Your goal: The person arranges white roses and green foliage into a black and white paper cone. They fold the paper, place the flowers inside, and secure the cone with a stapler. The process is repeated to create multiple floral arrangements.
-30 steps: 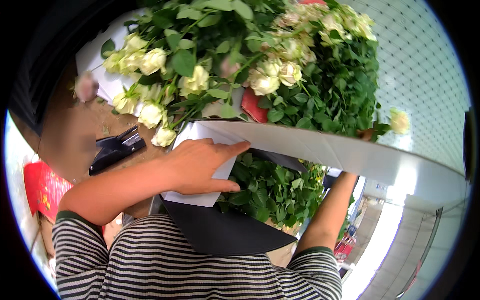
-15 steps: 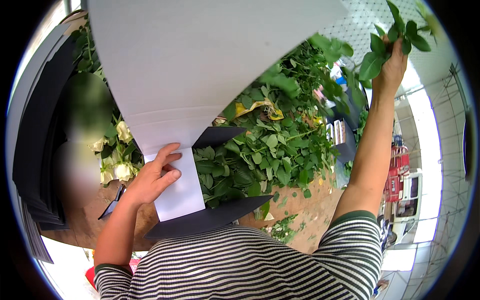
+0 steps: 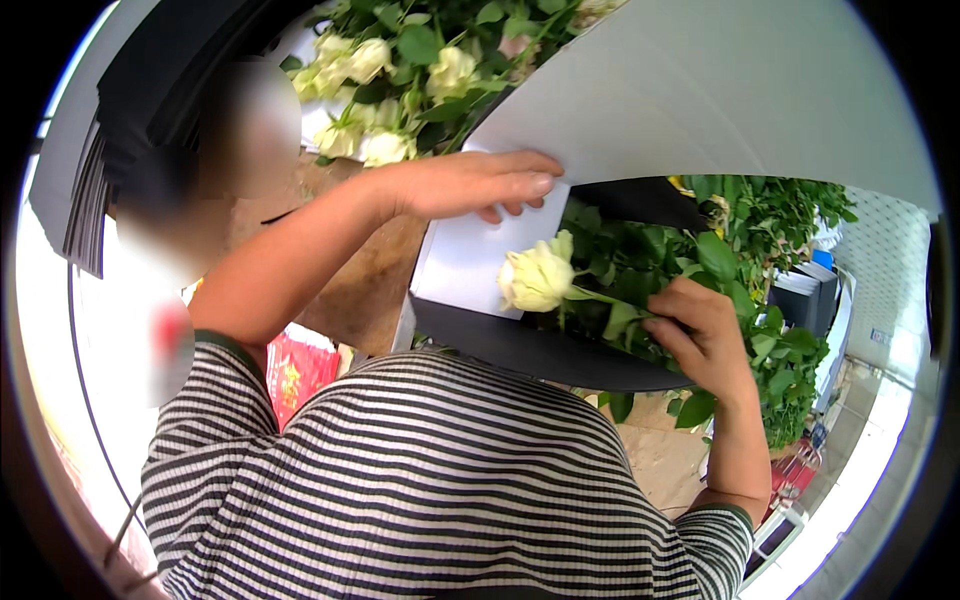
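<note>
My right hand (image 3: 695, 335) pinches the leafy stem of a pale yellow-white rose (image 3: 537, 277). The bloom points left and lies over a small white panel (image 3: 462, 262). My left hand (image 3: 490, 185) has its fingers stretched out along the upper part of that panel, at the base of a big raised white sheet (image 3: 740, 90). A curved black cardboard flap (image 3: 545, 348) runs along the near side, close to my body. More green rose stems and leaves (image 3: 640, 245) lie between the flap and the raised sheet, partly behind my right hand.
Several cream roses (image 3: 370, 62) with leaves lie at the far left. A stack of dark cardboard sheets (image 3: 165, 75) stands at the left edge. Leafy stems (image 3: 785, 215) heap up at right beside a dark box (image 3: 805, 295). A red packet (image 3: 305, 370) sits near my left elbow, below the brown tabletop (image 3: 345, 285).
My right hand has come down from the far upper right, bringing the rose onto the white panel. My left hand stays at the sheet's base, fingers straighter. The view has turned.
</note>
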Demonstrator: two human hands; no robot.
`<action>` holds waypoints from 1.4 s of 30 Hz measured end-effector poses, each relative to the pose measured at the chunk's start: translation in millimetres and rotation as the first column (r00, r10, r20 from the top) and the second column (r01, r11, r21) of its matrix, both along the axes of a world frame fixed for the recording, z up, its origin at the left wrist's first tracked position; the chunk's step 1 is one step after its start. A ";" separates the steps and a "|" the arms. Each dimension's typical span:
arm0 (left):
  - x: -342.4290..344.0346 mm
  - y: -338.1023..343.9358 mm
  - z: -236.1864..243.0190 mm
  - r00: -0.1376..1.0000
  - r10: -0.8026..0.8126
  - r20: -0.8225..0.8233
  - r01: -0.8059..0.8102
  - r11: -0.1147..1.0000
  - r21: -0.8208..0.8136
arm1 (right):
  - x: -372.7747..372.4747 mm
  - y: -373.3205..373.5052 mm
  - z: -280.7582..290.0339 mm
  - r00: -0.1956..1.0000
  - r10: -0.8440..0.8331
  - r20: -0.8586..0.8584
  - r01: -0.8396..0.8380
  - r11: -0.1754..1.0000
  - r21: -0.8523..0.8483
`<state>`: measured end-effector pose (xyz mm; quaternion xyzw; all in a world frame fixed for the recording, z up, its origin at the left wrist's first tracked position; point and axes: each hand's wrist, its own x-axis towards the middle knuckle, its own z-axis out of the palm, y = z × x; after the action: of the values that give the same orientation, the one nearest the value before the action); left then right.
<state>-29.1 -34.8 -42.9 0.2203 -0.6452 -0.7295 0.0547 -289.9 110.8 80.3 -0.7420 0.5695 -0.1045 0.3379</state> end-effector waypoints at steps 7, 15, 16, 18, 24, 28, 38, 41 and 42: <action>4.4 27.9 3.8 0.983 -0.179 0.042 0.176 0.845 -0.505 | 6.3 6.9 -84.3 0.983 0.028 0.182 -0.045 0.995 0.091; 1.9 49.6 12.0 0.975 -0.192 0.112 0.210 0.633 -0.745 | -8.4 10.0 -94.8 0.971 0.138 0.195 -0.177 0.964 0.198; 1.9 48.6 15.7 0.971 -0.190 0.145 0.233 0.613 -0.755 | -10.8 3.8 -82.7 0.969 0.173 0.177 -0.209 0.956 0.206; 3.4 48.0 14.5 0.976 -0.194 0.100 0.203 0.637 -0.743 | -19.9 -13.5 -42.5 0.971 0.235 0.047 -0.239 0.967 0.086; -0.4 46.1 21.0 0.960 -0.248 0.131 0.265 0.650 -0.712 | -135.2 -122.6 -39.5 0.868 -0.476 0.139 0.453 0.647 -0.613; 3.1 46.5 23.0 0.960 -0.222 0.172 0.278 0.657 -0.700 | -133.7 -169.1 -112.1 0.747 -0.345 -0.569 -0.019 0.843 -0.537; -0.2 46.9 23.1 0.970 -0.147 0.194 0.240 0.714 -0.658 | -197.4 -58.6 45.4 0.875 -0.482 -0.047 0.065 0.212 -0.975; -2.3 44.2 21.0 0.974 -0.173 0.148 0.228 0.702 -0.675 | -160.2 -18.1 78.3 0.890 -0.447 -0.090 -0.048 0.106 -0.993; 3.3 44.8 21.7 0.970 -0.176 0.165 0.241 0.706 -0.665 | -149.2 -8.2 78.2 0.897 -0.400 -0.188 -0.126 0.177 -0.976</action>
<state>-25.8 10.0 -21.2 0.1425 -0.8897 -0.4332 0.0199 -439.1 102.6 158.5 -0.7315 0.4929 -0.3165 -0.3490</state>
